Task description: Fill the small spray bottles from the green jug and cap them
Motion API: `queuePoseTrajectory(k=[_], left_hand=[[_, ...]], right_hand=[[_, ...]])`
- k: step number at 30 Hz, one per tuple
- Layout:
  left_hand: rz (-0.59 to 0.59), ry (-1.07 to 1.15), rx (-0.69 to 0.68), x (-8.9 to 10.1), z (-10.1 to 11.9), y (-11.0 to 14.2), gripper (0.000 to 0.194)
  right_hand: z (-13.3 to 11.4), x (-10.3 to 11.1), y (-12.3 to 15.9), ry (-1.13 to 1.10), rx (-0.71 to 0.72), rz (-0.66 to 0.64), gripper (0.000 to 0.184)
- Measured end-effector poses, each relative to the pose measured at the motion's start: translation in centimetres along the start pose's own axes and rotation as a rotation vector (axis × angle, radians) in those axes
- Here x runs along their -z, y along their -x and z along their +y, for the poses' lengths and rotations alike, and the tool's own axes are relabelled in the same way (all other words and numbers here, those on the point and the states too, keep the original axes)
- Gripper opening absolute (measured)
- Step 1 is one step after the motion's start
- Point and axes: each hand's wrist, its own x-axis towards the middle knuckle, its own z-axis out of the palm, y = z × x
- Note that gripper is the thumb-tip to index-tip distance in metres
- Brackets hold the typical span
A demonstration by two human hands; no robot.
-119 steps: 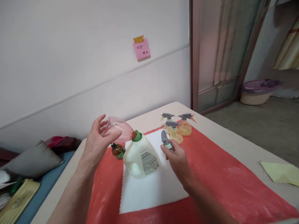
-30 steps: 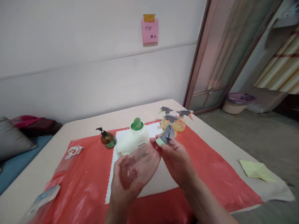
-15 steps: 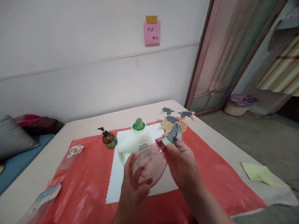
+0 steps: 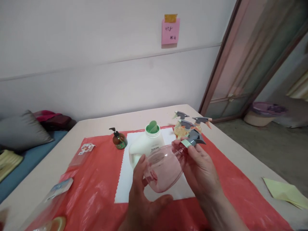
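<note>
A clear pink spray bottle (image 4: 166,168) with a dark grey trigger head (image 4: 193,138) and a pale green collar lies tilted between my hands. My right hand (image 4: 201,163) is closed round its neck, just below the trigger head. My left hand (image 4: 144,195) cups the rounded base loosely, its fingers against the left side and its thumb stretched out below. Behind the bottle stands a white handled jug (image 4: 144,145) with a green scoop (image 4: 152,127) in its open mouth. The pink bottle hides part of the jug's lower body.
Several spray bottles (image 4: 180,131) stand at the back right. A brown pump bottle (image 4: 119,140) is left of the jug. White paper (image 4: 121,189) lies over red plastic sheeting (image 4: 96,192). Plastic packets (image 4: 57,189) lie at left, yellow notes (image 4: 285,192) at right.
The bottle has turned in my hands, its trigger head tipping over to the right. My left thumb has moved away from the bottle's side. The view has shifted a little left.
</note>
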Motion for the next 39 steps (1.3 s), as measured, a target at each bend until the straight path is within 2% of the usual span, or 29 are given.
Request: queuePoseTrajectory(k=[1,3,5,7,9,11,13,15,17,21,22,23,24,26,29,31,33,36,39], left_hand=[[-0.059,0.079,0.066,0.1,0.2,-0.2,0.083],[-0.179,0.21,0.287,0.4,0.5,-0.8,0.075],[-0.303,0.252,0.553,0.7,0.8,-1.3,0.062],[-0.4,0.258,0.702,0.7,0.8,-1.4,0.062],[-0.41,0.293,0.627,0.5,0.6,-1.2,0.078],[-0.311,0.256,0.425,0.2,0.3,-0.6,0.088],[-0.193,0.15,0.253,0.1,0.1,-0.2,0.082],[-0.154,0.136,0.196,0.1,0.0,-0.1,0.084],[-0.215,0.254,0.287,0.3,0.2,-0.5,0.09],[-0.469,0.379,0.712,0.7,0.6,-1.4,0.068],[-0.52,0.369,0.767,0.7,0.6,-1.5,0.068],[-0.54,0.358,0.762,0.7,0.6,-1.5,0.071],[-0.525,0.346,0.704,0.7,0.5,-1.4,0.079],[-0.432,0.29,0.484,0.8,0.2,-1.1,0.096],[-0.326,0.127,0.187,1.3,-0.3,-0.7,0.106],[-0.332,0.015,0.083,1.9,-0.7,-0.6,0.116],[-0.369,-0.096,-0.016,2.5,-1.1,-0.7,0.126],[-0.419,-0.31,-0.277,2.7,-1.7,-0.8,0.125],[-0.322,-0.498,-0.509,2.3,-1.5,-1.0,0.115]], right_hand=[[-0.1,0.1,-0.1,-0.005,0.007,-0.004,0.042],[-0.4,0.3,-0.2,-0.004,0.031,-0.014,0.04],[-0.5,0.6,-0.3,0.005,0.047,-0.019,0.039],[-0.5,0.8,-0.4,0.01,0.048,-0.014,0.037],[-0.5,0.8,-0.4,0.022,0.041,-0.005,0.036],[-0.4,0.8,-0.4,0.045,0.042,0.002,0.037],[-0.4,0.6,-0.3,0.066,0.051,0.01,0.04],[-0.4,0.5,-0.2,0.077,0.062,0.014,0.042],[-0.4,0.5,-0.1,0.08,0.072,0.013,0.044],[-0.5,1.0,0.1,0.098,0.097,0.019,0.043],[-0.4,1.1,0.1,0.11,0.102,0.014,0.042],[-0.4,1.2,0.2,0.125,0.11,0.004,0.04],[-0.5,1.2,0.2,0.142,0.12,-0.011,0.039],[-0.5,1.2,0.3,0.177,0.145,-0.044,0.038],[-0.7,1.3,0.5,0.208,0.184,-0.072,0.037],[-0.7,1.7,0.8,0.259,0.207,-0.069,0.037],[-0.4,2.3,1.2,0.402,0.229,-0.08,0.039],[0.4,2.7,2.1,0.725,0.22,-0.204,0.04],[1.3,1.8,3.1,0.931,0.264,-0.395,0.034]])
